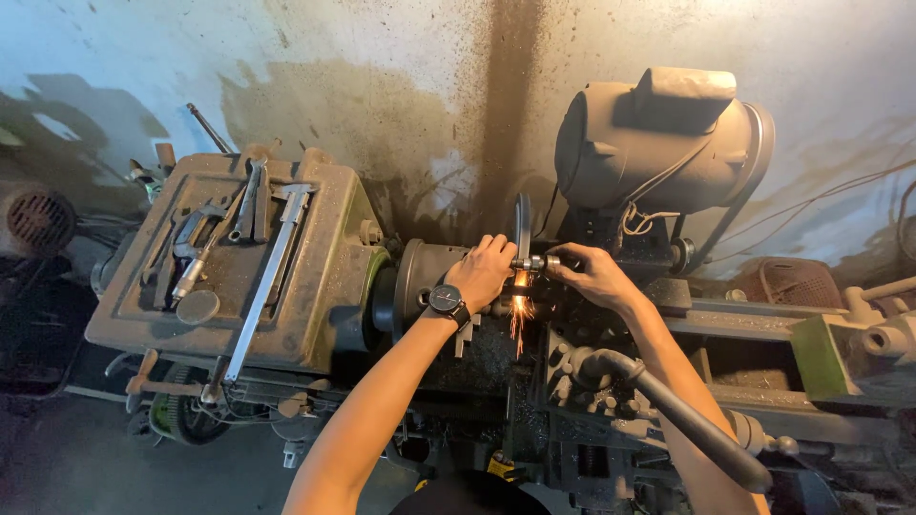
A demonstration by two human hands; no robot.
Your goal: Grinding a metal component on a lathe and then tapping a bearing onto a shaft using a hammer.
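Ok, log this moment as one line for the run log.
left hand on small metal part | right hand holding its other end | sparks falling | lathe | wristwatch on left

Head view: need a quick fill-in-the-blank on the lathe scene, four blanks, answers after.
1. Orange ____ fall from the small metal part both hands hold against the grinding wheel.
2. The left hand has a dark ____ on its wrist.
3. The large caliper lies on top of the lathe ____, left of the chuck.
4. The grey motor sits ____ the right hand.

Missing words: sparks; watch; headstock; above
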